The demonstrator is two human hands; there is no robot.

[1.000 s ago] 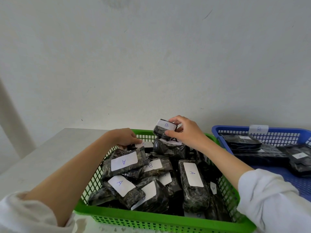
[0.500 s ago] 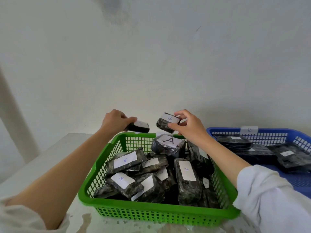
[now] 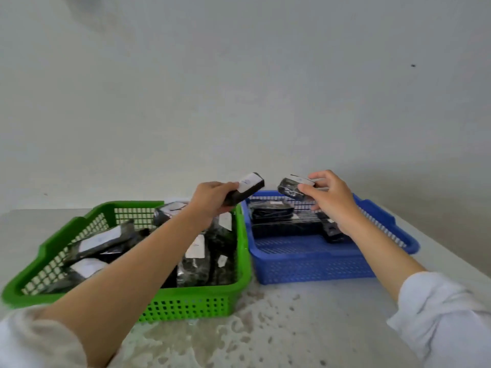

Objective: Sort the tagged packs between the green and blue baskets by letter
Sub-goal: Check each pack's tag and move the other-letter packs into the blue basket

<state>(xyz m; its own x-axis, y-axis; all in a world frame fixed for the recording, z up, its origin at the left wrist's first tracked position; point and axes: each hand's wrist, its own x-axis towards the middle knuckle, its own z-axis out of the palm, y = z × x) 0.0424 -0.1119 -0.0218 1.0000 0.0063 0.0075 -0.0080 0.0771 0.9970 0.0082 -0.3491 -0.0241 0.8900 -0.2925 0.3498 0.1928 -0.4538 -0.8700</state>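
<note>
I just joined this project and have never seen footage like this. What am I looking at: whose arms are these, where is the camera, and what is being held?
There is no machine here. A person works with bare hands, and the single camera sits on their head, looking forward and down, so both arms reach in from the bottom edge. On a pale table two baskets stand side by side. The green basket on the left is heaped with dark packs bearing white tags. The blue basket on the right holds a few packs. The left hand grips a long pack, and the right hand holds a shorter pack in its fingers, both raised above the baskets. The letters on the tags are too blurred to read.
</note>
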